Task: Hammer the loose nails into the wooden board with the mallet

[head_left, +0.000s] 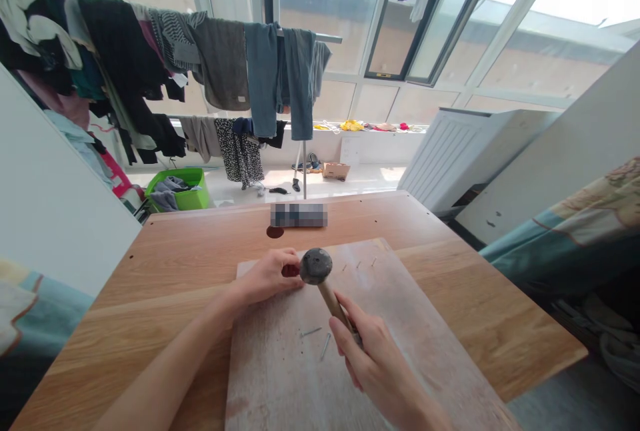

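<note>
My right hand (367,354) grips the wooden handle of a hammer (317,267), whose dark metal head hovers over the far part of a pale wooden board (410,344). My left hand (270,276) rests on the board just left of the hammer head, fingertips pinched together right under it; what they pinch is hidden by the head. Three nails (358,264) stand driven into the board to the right of the hammer head. Two loose nails (318,338) lie on the board near my right hand.
The board lies on a wooden table (165,271) with a small dark round spot (275,232) near its far edge. Beyond stand a clothes rack with hanging garments (260,78), a green basket (183,189), white panels (450,151) and large windows.
</note>
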Action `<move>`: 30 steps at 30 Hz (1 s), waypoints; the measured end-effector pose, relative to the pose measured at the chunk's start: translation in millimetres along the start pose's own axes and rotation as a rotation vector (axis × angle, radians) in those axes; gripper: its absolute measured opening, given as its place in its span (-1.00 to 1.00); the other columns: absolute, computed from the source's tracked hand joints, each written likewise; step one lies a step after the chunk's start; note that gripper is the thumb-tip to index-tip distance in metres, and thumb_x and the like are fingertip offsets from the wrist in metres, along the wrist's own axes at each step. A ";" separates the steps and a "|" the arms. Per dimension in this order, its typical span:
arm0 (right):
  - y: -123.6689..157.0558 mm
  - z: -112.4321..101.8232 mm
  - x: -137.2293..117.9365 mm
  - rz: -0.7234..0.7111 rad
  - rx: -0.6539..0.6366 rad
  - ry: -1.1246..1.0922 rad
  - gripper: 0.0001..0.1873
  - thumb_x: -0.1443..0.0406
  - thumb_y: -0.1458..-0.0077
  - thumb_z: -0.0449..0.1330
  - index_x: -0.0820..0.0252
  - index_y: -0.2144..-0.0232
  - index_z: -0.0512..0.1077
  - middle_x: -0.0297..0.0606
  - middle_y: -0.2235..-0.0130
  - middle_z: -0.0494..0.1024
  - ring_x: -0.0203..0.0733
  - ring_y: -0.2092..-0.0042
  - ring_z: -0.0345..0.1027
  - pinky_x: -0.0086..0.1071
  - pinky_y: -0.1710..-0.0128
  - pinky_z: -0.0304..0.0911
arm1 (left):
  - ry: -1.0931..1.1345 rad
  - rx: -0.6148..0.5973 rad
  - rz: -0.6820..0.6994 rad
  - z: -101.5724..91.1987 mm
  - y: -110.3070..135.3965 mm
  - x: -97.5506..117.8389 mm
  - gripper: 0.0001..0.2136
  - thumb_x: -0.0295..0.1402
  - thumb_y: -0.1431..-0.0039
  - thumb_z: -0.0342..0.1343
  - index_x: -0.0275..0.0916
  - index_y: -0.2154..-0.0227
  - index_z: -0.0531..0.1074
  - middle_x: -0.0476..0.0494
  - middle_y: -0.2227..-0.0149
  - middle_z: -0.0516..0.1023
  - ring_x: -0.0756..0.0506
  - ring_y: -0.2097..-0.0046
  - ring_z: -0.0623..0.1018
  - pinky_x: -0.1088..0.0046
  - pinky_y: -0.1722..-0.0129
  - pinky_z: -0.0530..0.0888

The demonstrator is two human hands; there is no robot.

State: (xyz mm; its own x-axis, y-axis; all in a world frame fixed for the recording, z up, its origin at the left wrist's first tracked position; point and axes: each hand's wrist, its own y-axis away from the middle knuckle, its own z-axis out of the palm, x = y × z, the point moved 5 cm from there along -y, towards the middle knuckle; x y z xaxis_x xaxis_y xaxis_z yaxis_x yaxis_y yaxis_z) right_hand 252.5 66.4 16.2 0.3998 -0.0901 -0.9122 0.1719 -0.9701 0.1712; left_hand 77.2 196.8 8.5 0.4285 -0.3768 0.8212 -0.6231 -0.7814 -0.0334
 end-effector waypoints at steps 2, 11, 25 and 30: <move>2.0 -2.8 -0.1 0.003 0.008 0.015 -0.44 -0.01 -0.36 0.01 0.15 -0.22 0.38 -0.38 0.42 0.41 -0.40 0.63 0.13 -0.53 0.68 0.11 | -0.021 -0.006 -0.028 -4.6 4.5 3.1 -0.79 -0.21 -0.10 0.25 -0.27 0.33 0.50 -0.05 0.34 0.46 -0.06 0.32 0.45 0.45 0.31 0.40; 30.3 -23.9 36.2 0.124 0.107 -0.132 -0.32 -0.08 -0.31 0.04 0.24 -0.26 0.31 -0.51 0.51 0.29 -0.42 0.69 0.09 -0.53 0.73 0.03 | -0.524 -0.238 -0.054 30.3 50.4 66.5 -0.92 -0.41 -0.12 0.14 -0.23 0.30 0.42 -0.16 0.18 0.51 -0.18 0.18 0.52 0.34 0.21 0.44; 33.9 -21.7 65.3 0.106 0.098 -0.150 -0.33 -0.09 -0.30 0.04 0.17 -0.26 0.35 -0.49 0.55 0.32 -0.44 0.74 0.07 -0.55 0.77 0.00 | -0.562 -0.040 -0.124 -18.2 52.3 43.4 -0.86 -0.55 -0.18 0.02 -0.22 0.33 0.43 -0.02 0.40 0.51 -0.08 0.37 0.50 0.45 0.37 0.31; 34.5 -22.1 65.9 0.116 0.104 -0.173 -0.33 -0.08 -0.30 0.05 0.20 -0.26 0.34 -0.49 0.54 0.33 -0.46 0.73 0.07 -0.55 0.76 -0.03 | -0.498 -0.024 -0.100 -18.7 44.5 28.2 -0.81 -0.51 -0.22 0.04 -0.19 0.25 0.54 -0.08 0.26 0.55 -0.10 0.28 0.57 0.46 0.27 0.37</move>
State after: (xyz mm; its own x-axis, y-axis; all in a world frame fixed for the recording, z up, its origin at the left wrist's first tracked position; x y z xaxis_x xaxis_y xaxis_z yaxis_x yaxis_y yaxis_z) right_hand 304.7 31.9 -29.8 0.2496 -0.2315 -0.9403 0.0368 -0.9680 0.2481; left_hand 49.4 160.7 40.8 0.7434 -0.4963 0.4483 -0.5750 -0.8167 0.0494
